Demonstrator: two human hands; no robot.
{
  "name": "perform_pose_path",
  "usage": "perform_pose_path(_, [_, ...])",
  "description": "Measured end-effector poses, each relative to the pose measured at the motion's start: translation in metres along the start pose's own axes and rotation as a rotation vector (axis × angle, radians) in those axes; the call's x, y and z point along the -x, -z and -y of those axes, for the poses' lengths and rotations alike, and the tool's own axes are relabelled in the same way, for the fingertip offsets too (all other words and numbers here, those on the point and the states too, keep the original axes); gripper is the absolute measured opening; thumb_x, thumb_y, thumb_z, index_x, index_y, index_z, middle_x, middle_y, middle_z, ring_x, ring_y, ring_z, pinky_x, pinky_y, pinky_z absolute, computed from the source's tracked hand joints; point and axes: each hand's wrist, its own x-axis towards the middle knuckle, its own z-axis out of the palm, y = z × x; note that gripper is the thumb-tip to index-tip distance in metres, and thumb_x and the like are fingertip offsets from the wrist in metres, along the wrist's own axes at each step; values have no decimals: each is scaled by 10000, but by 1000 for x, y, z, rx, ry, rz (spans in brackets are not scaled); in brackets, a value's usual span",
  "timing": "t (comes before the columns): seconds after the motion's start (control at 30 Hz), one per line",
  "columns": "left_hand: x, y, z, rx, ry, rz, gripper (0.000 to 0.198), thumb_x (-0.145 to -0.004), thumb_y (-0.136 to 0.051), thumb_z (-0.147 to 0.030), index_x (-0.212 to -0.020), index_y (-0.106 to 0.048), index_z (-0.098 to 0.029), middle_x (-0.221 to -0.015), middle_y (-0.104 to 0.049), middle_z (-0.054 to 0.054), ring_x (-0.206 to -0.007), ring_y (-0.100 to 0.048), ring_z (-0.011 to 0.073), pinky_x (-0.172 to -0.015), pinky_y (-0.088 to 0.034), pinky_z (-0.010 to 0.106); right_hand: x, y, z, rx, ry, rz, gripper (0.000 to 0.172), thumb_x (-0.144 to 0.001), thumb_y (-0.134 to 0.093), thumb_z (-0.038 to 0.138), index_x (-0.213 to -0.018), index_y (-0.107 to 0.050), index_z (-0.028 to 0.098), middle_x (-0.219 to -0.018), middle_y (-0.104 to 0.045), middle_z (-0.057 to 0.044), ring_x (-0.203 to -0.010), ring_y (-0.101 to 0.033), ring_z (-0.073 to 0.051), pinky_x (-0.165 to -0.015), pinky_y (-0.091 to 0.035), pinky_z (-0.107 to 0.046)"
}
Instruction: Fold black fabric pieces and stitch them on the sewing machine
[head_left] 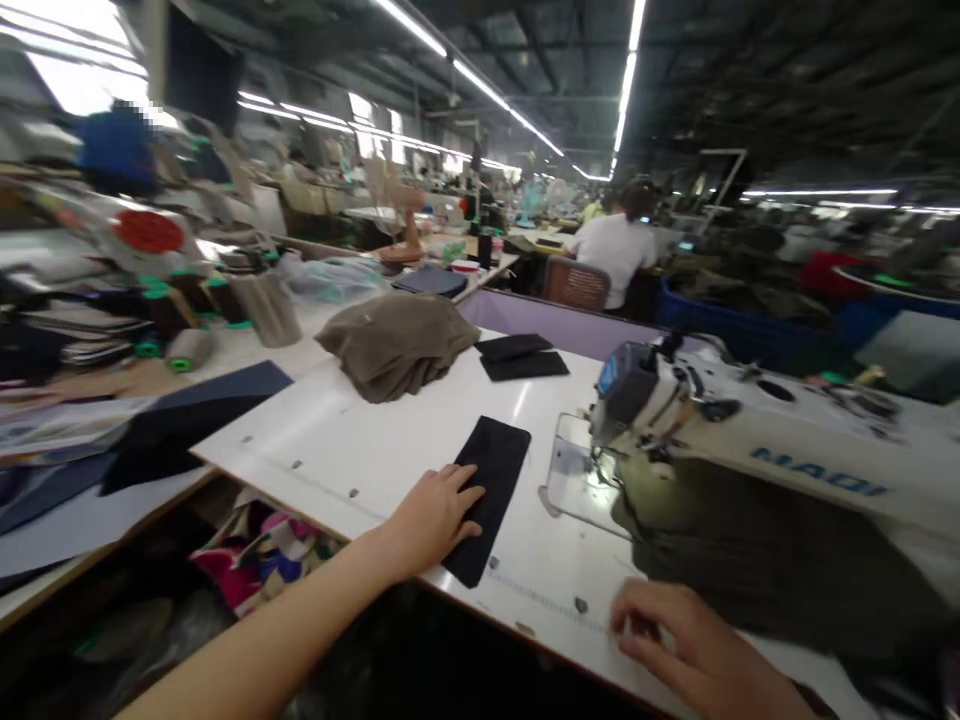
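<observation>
My left hand (442, 515) lies with its fingers spread on a black fabric piece (496, 470), a narrow panel flat on the white tabletop (337, 450). Over the front part of the table, my right hand (667, 635) is loosely curled, with a gap between fingers and thumb and nothing visible in it. Just beyond it is a dark olive cloth (735, 550), spread under the arm of a white sewing machine (780, 430). The needle area glows under a lamp, its details blurred. Further back lie more black pieces (525, 358) beside a heaped brown-grey fabric pile (405, 340).
Thread cones (187, 350) and a plastic bag (330, 280) crowd the side table at left, where dark blue cloth (195, 410) lies. Colourful scraps (262, 550) sit below the table edge. A person in white (615, 250) sits ahead, near blue bins (735, 320).
</observation>
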Motion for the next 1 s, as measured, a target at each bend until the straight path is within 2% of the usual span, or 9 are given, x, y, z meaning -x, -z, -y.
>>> perform_pose_path(0.2, [3, -15, -21, -122, -142, -73, 359, -757, -626, -273, -1103, -580, -187, -1233, -506, 130, -1063, -493, 287, -838, -440, 417, -14, -8, 8, -111, 110, -95, 93, -813, -514, 185, -827, -605, 171, -806, -617, -21, -738, -541, -132, -681, -383, -237])
perform_pose_path(0.47, [6, -20, -44, -136, -243, -59, 349, -765, -618, -282, -1102, -588, -195, -1181, -530, 132, -994, -511, 280, -790, -457, 410, -20, -18, -8, -46, 195, -113, 91, -825, -531, 176, -858, -613, 150, -821, -626, -27, -728, -552, -116, -686, -393, -213])
perform_pose_path(0.53, [-3, -20, -50, -135, -271, -49, 343, -781, -598, -276, -1112, -582, -187, -1162, -534, 136, -980, -510, 282, -776, -462, 407, -25, -15, -11, 38, 203, -124, 113, -843, -508, 185, -886, -607, 149, -854, -629, -31, -766, -560, -123, -708, -396, -219])
perform_pose_path(0.6, [-15, -20, -56, -131, -292, -41, 312, -802, -569, -275, -1096, -588, -173, -1140, -540, 138, -953, -515, 279, -765, -465, 408, -30, -10, -12, 223, 186, -120, 137, -861, -479, 193, -905, -602, 150, -877, -628, -34, -797, -564, -136, -708, -398, -231])
perform_pose_path(0.7, [-31, -20, -63, -98, -322, -25, 256, -812, -554, -277, -1023, -610, -143, -1108, -546, 140, -929, -522, 270, -760, -468, 408, -39, 4, -13, 480, 136, -105, 163, -877, -448, 197, -873, -603, 144, -847, -623, -43, -766, -566, -153, -646, -390, -252])
perform_pose_path(0.8, [-38, -20, -59, -31, -368, 3, 174, -821, -540, -267, -918, -625, -151, -1043, -566, 112, -928, -528, 251, -787, -465, 399, -47, 18, -15, 555, 123, -109, 179, -881, -441, 193, -824, -601, 137, -816, -613, -51, -731, -561, -154, -604, -364, -260])
perform_pose_path(0.87, [-40, -20, -47, 32, -379, 12, 158, -839, -500, -266, -827, -625, -169, -1020, -559, 91, -914, -539, 226, -797, -465, 374, -53, 26, -17, 584, 134, -105, 184, -883, -435, 179, -809, -598, 137, -808, -609, -48, -721, -557, -148, -588, -349, -258])
perform_pose_path(0.93, [-43, -19, -30, 83, -294, -38, 169, -833, -486, -291, -852, -605, -172, -1058, -522, 97, -912, -545, 220, -788, -469, 357, -59, 33, -20, 606, 151, -102, 198, -887, -428, 172, -793, -598, 136, -794, -607, -47, -713, -556, -146, -575, -336, -259])
perform_pose_path(1.0, [-50, -16, -13, 137, -122, -79, 273, -791, -514, -347, -983, -555, -157, -1091, -494, 119, -893, -556, 228, -756, -475, 353, -67, 39, -23, 619, 177, -99, 213, -890, -435, 194, -771, -602, 135, -779, -607, -46, -703, -553, -147, -568, -326, -262])
